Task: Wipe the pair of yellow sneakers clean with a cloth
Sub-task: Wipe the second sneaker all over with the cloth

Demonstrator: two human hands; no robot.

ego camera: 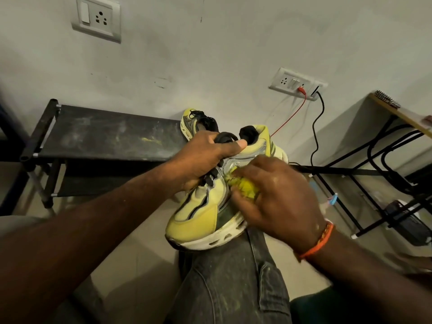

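my left hand (205, 157) held the near sneaker (198, 213) at its tongue and laces, grip curled around them, sole resting on my knee (224, 272). my right hand (275, 197) pinched the yellow cloth (243, 185) against the sneaker's side. the second sneaker (194, 122) sat behind, beside the black rack (98, 134).

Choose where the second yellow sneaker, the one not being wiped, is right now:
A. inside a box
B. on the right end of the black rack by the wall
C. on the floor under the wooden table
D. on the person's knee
B: the second sneaker sits on the black rack behind the left hand, which holds the sneaker being wiped.
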